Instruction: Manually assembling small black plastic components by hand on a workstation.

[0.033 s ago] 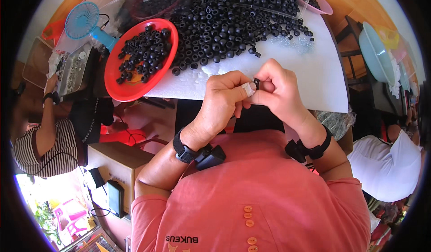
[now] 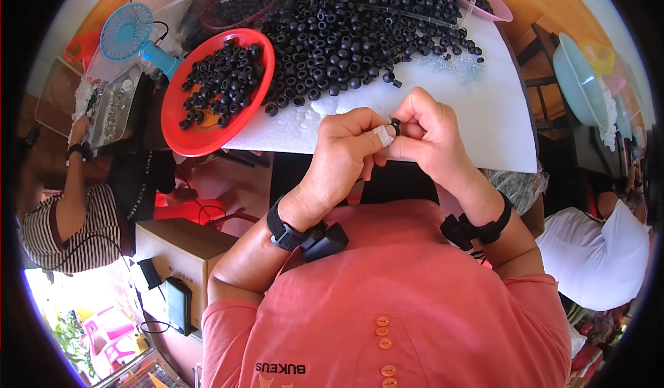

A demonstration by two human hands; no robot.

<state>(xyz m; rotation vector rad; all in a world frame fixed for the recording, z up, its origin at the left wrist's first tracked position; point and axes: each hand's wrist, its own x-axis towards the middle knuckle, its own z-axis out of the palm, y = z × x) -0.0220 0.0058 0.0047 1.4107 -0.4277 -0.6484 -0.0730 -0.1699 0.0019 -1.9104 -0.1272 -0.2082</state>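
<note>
Just over the near edge of the white tabletop, my two hands meet with fingertips pinched together. My left hand (image 2: 342,146), with white tape around one finger, is closed on a small black piece (image 2: 395,125). From the other side my right hand (image 2: 434,135) is closed on the same piece. Most of it is covered by fingers, so its full shape is hidden. Beyond my hands spreads a big heap of small round black pieces with holes (image 2: 339,49). A red plate (image 2: 173,122) to the left carries more of these.
Small clear bits (image 2: 449,68) lie right of the heap on the white tabletop (image 2: 508,125). A blue fan (image 2: 128,32) stands far left, near a metal tray (image 2: 114,115). A cardboard box (image 2: 169,239) is at my left. Other people sit on both sides.
My right hand has shifted very slightly against the left, and the small black piece between the fingertips has turned a little. Nothing else differs.
</note>
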